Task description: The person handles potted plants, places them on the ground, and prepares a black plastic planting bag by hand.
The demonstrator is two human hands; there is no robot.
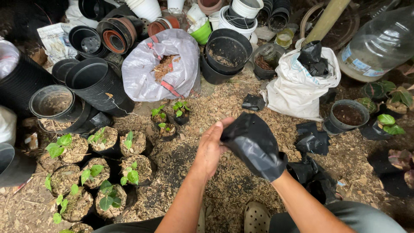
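My left hand [210, 146] holds the upper edge of a black plastic nursery bag [254, 144] at the centre of the view. My right hand is inside that bag and hidden by it; only the right forearm [302, 203] shows. The bag hangs above ground covered in wood shavings [224, 103]. To the left stand several filled black bags with small green seedlings [108, 172]. Two more seedling bags [170, 116] sit just beyond my left hand.
A grey sack of brown shavings [161, 64] and a white sack [297, 86] lie ahead. Stacked black pots [92, 84] fill the left and back. Loose black bags [312, 140] lie at the right. A large clear bottle [379, 43] is at top right. My sandal [256, 215] shows below.
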